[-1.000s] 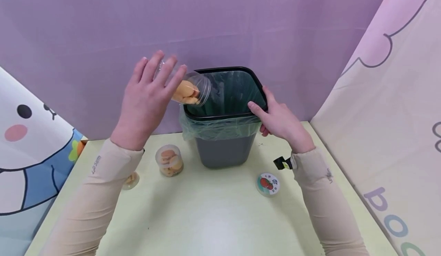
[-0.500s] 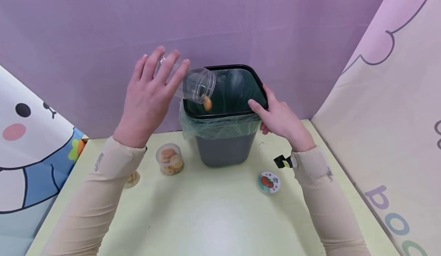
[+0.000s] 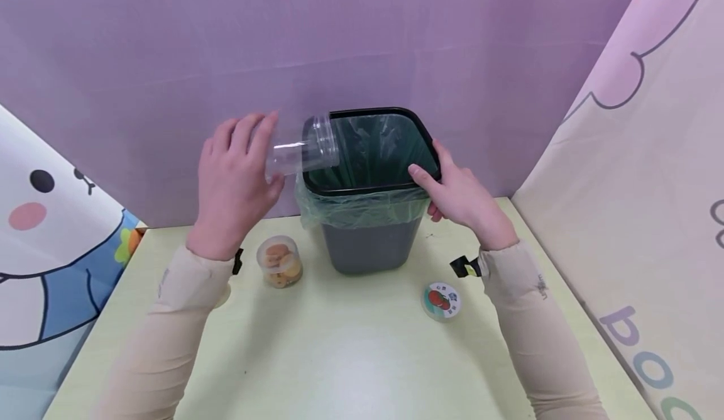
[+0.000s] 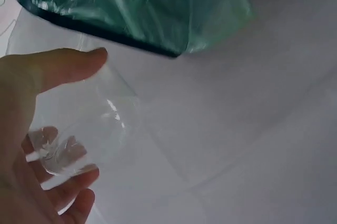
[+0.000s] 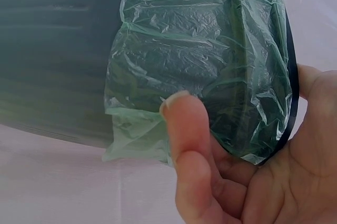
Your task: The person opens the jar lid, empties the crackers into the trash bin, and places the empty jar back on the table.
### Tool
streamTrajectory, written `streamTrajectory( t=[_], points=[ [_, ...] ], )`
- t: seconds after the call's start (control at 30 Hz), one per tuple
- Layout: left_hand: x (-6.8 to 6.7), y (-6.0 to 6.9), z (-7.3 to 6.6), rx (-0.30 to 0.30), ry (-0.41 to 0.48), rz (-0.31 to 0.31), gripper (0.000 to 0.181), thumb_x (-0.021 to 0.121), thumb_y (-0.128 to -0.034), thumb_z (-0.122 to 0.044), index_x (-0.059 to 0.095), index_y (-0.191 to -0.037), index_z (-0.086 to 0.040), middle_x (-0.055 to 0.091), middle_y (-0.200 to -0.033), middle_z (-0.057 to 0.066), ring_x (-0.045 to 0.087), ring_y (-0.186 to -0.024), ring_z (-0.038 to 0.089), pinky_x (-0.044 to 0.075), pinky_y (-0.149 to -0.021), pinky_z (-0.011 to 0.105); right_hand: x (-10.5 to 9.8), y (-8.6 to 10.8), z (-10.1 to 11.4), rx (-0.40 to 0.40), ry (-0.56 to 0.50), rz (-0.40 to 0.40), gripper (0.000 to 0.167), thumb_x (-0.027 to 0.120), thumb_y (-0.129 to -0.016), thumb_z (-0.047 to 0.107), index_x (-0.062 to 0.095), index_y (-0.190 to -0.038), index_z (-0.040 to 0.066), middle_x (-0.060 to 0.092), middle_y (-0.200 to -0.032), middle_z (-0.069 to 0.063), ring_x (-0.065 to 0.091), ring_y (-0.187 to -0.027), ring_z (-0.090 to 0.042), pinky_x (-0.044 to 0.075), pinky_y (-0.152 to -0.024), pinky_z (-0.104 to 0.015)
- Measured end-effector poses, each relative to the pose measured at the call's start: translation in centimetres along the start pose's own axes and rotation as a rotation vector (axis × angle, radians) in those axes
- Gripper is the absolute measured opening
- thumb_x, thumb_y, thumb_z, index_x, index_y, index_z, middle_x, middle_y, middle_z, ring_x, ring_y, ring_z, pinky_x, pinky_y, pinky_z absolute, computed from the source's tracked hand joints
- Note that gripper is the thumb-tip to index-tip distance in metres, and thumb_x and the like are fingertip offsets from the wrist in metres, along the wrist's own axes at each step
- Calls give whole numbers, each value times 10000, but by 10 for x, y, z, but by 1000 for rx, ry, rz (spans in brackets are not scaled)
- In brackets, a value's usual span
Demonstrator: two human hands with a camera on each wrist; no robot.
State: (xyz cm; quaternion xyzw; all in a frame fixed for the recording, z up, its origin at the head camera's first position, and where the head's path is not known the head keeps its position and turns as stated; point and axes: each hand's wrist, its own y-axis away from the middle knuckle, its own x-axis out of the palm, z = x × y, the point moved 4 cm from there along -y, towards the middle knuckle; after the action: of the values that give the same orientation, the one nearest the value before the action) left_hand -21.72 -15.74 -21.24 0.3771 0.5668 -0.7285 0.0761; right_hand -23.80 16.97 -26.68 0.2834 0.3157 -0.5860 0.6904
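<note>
My left hand (image 3: 234, 184) grips a clear plastic jar (image 3: 288, 156) lying on its side, its mouth over the left rim of a grey bin (image 3: 367, 244). No cookies show inside the jar. In the left wrist view, the thumb and fingers of my left hand (image 4: 31, 139) curl round the jar (image 4: 105, 113). My right hand (image 3: 466, 203) holds the bin's black rim at the right, thumb on top. A green liner (image 5: 174, 50) folds over the rim in the right wrist view, with fingers of my right hand (image 5: 210, 176) against it.
A clear jar of cookies (image 3: 279, 263) stands on the table (image 3: 339, 357) left of the bin. A round lid with a red picture (image 3: 441, 301) lies to the right. Part of a round item (image 3: 224, 295) shows beside the left sleeve. A purple cloth (image 3: 362, 36) hangs behind.
Cookies have dropped out of the held jar into the bin. My left hand has lowered and turned, and the jar lies more level. My right hand has stayed on the rim.
</note>
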Motion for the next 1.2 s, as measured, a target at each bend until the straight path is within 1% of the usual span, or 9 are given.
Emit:
streamTrajectory(
  t=[0.13, 0.2, 0.3, 0.43, 0.67, 0.8, 0.93, 1.03, 1.2],
  points=[
    [6, 12, 8, -102, 73, -9, 862, 900, -680, -237, 483, -1393, 11, 550, -1306, 224, 475, -1120, 438, 421, -878, 552, 0, 1, 0, 2, -6, 1, 973, 330, -869, 828, -73, -1591, 314, 701, -732, -103, 673, -639, -222, 476, -766, -419],
    [8, 18, 12, -172, 110, 6, 878, 905, -669, -284, 489, -1373, 35, 562, -1280, 244, 474, -1096, 444, 403, -910, 546, 0, 1, 0, 1, -9, 1, 974, 335, -871, 824, -70, -1593, 309, 701, -736, -108, 673, -637, -222, 480, -777, -421],
    [11, 27, 13, -290, 176, 49, 897, 908, -659, -324, 490, -1356, 56, 582, -1237, 256, 479, -1061, 436, 397, -901, 540, -1, 1, -1, -2, -21, 5, 960, 343, -886, 806, -74, -1592, 306, 702, -738, -113, 675, -634, -226, 486, -802, -430],
    [18, 39, 10, -430, 314, 105, 874, 904, -678, -325, 479, -1343, 50, 582, -1197, 237, 490, -1044, 412, 406, -875, 542, -3, 3, -3, 3, -30, 1, 951, 347, -898, 791, -72, -1594, 297, 701, -730, -111, 679, -642, -232, 486, -818, -432],
    [32, 59, 9, -636, 571, 240, 851, 867, -740, -384, 446, -1386, -25, 536, -1277, 159, 494, -1141, 345, 422, -926, 539, -6, 6, -6, 4, -33, -22, 928, 360, -906, 779, -50, -1596, 311, 698, -709, -89, 673, -632, -210, 492, -802, -430],
    [39, 72, 7, -696, 725, 273, 842, 874, -747, -378, 448, -1400, -62, 488, -1321, 109, 476, -1201, 300, 409, -988, 504, -6, 6, -7, 8, -31, -33, 946, 350, -883, 807, -43, -1594, 324, 703, -713, -97, 674, -635, -214, 492, -797, -428],
    [45, 87, 3, -695, 864, 262, 817, 878, -767, -259, 439, -1434, -87, 462, -1364, 81, 453, -1243, 266, 362, -1044, 497, -5, 6, -7, 9, -27, -43, 968, 339, -859, 835, -38, -1594, 329, 700, -694, -74, 677, -637, -217, 494, -788, -419],
    [50, 99, -1, -692, 962, 262, 850, 872, -771, -166, 395, -1471, -93, 457, -1417, 70, 434, -1289, 258, 330, -1081, 497, -5, 5, -8, 7, -24, -45, 974, 336, -861, 834, -37, -1597, 317, 697, -685, -66, 677, -639, -224, 494, -779, -419],
    [57, 119, -6, -731, 1042, 295, 898, 869, -766, -118, 343, -1492, -66, 434, -1473, 90, 405, -1353, 292, 282, -1137, 500, -5, 5, -8, 9, -26, -44, 971, 342, -868, 825, -38, -1598, 309, 697, -684, -67, 677, -651, -238, 493, -780, -421]
  ],
)
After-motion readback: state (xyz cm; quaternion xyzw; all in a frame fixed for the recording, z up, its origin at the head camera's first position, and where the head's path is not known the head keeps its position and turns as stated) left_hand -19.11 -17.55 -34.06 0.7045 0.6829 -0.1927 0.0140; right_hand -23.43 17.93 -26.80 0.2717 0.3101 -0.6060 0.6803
